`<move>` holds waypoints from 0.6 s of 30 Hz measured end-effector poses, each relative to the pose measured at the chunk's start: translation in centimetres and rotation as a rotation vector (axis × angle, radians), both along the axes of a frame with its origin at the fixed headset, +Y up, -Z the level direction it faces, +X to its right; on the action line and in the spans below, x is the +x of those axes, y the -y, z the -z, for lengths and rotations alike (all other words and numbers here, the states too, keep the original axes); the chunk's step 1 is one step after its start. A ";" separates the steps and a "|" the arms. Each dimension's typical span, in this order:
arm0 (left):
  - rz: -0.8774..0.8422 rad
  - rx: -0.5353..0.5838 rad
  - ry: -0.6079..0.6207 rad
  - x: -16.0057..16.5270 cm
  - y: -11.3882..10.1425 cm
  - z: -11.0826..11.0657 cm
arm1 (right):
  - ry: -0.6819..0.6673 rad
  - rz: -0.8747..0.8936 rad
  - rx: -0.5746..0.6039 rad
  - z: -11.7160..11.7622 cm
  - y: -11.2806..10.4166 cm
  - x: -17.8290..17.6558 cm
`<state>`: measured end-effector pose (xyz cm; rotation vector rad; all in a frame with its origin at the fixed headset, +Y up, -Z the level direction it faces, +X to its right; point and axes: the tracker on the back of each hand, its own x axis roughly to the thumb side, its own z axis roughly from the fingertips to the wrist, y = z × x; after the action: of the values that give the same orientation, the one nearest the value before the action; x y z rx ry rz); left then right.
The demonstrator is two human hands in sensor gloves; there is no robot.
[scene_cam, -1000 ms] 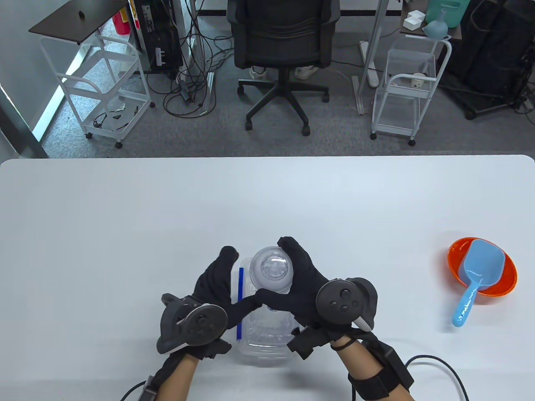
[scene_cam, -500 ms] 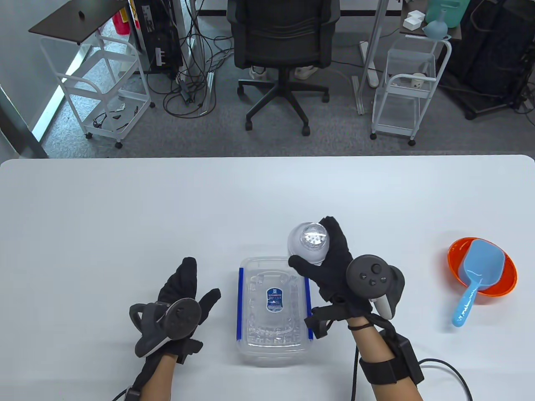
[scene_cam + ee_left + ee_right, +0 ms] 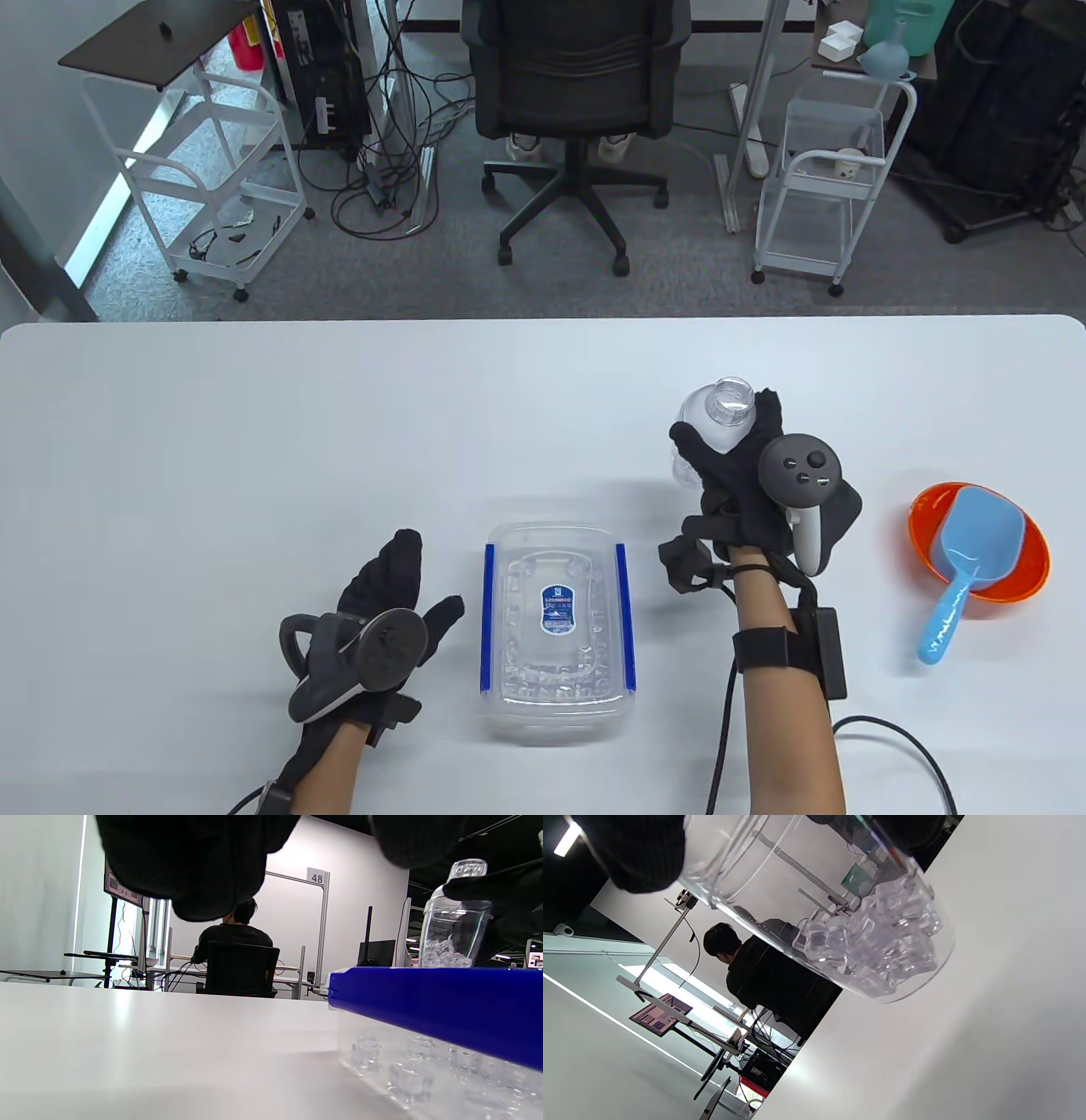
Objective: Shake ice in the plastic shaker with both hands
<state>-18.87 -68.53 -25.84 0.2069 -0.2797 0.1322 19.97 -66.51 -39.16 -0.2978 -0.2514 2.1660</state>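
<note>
Table view: my right hand gripped the shaker, fingers wrapped round its body, cap end pointing away from me. My left hand lay open on the surface, fingers spread, holding nothing. The clear ice box with blue clips sat just right of my left fingers. An orange bowl with a blue scoop lay well right of my right hand.

Left wrist view: shaker stood upright beyond the box's blue clip, ice at its bottom.

Right wrist view: ice cubes were heaped at the shaker's base, above the surface; whether it touched, I could not tell.
</note>
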 end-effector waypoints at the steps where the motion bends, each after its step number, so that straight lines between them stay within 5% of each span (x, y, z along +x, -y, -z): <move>1: -0.001 -0.008 0.007 0.1 0.0 0.0 | 0.012 0.007 -0.016 0.6 0.5 0.1; 11: 0.018 -0.011 0.015 0.4 0.0 -0.1 | 0.072 -0.029 -0.217 3.1 6.1 0.5; 14: 0.038 -0.024 0.018 0.6 0.3 0.0 | 0.075 0.057 -0.204 3.3 6.3 0.6; 18: 0.043 -0.025 0.019 0.7 0.3 0.0 | 0.067 -0.037 -0.283 3.6 5.6 0.4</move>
<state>-18.16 -68.84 -25.85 0.1744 -0.3007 0.0950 20.39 -72.09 -42.80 -0.5300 0.0137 2.2303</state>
